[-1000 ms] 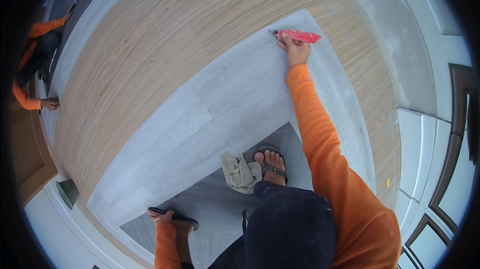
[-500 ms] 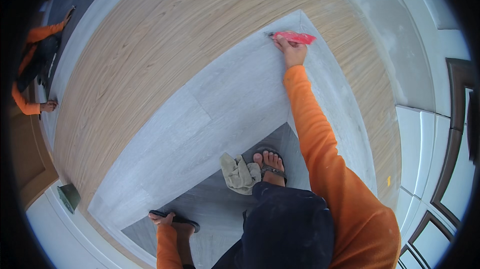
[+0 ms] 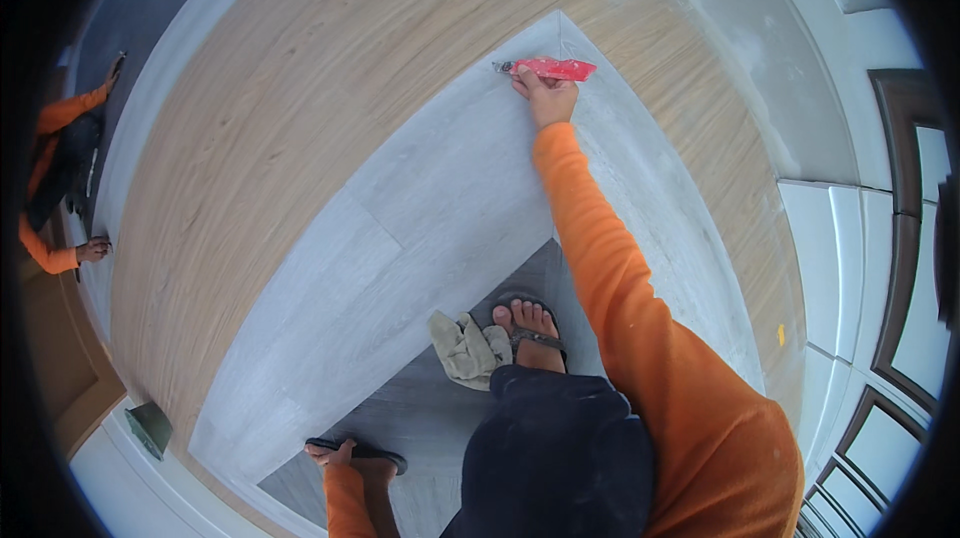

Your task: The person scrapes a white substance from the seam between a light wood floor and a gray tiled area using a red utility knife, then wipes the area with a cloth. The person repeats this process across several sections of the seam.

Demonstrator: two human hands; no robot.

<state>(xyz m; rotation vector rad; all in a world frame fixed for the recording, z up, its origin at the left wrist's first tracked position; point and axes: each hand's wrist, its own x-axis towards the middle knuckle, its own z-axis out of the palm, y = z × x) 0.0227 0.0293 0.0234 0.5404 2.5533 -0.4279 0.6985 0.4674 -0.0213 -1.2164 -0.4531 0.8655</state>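
My right hand (image 3: 546, 95) is closed round a red-handled tool with a small metal tip (image 3: 550, 68), whose exact kind I cannot make out. Its tip lies at the outer edge of a pale grey wood-grain panel (image 3: 430, 178), close to where that panel meets a second grey one (image 3: 650, 193) at a corner. Down at lower left, my left hand (image 3: 332, 453) is beside the front of my left sandal (image 3: 385, 459); its fingers blend with the foot, so their grip is unclear. A crumpled beige cloth (image 3: 465, 350) lies on the dark floor against my right sandal (image 3: 545, 343).
Tan wood-grain flooring (image 3: 270, 108) runs beyond the grey panels. At far left, another person in orange sleeves (image 3: 70, 163) crouches by a dark surface. A green object (image 3: 150, 428) stands near the lower left wall. White panels and dark frames (image 3: 895, 238) line the right.
The whole view has shifted, so my right arm and the corner both sit further left. The tool's metal tip shows more plainly. My left hand stays by the sandal.
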